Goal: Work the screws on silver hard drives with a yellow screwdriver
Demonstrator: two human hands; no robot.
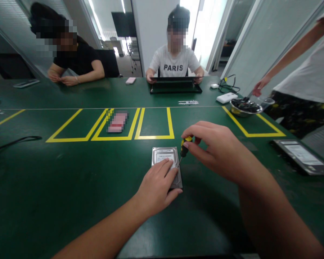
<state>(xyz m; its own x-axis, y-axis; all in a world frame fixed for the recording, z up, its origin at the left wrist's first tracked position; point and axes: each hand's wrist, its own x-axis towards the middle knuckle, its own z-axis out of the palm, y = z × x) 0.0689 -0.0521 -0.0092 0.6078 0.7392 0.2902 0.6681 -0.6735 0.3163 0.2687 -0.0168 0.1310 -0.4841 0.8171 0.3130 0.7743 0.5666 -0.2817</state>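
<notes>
A silver hard drive [158, 153] with a white label lies on the green table in front of me. My left hand [158, 183] holds it down, fingers laid across its top and the thumb at its near right corner; part of the label is hidden beneath. In my right hand [209, 145] is a small black-and-yellow screwdriver [184, 148], pinched by the handle between thumb and fingers. The screwdriver leans a little, its thin shaft reaching down to the drive's right edge. Whether the tip sits in a screw I cannot tell.
A larger drive [304, 156] lies at the right. Beyond it, a person's hand [259, 87] reaches to a metal bowl [245, 108] of dark parts. Across the table, one person holds a black panel [175, 84]; another sits at left. Yellow tape [153, 137] outlines several areas.
</notes>
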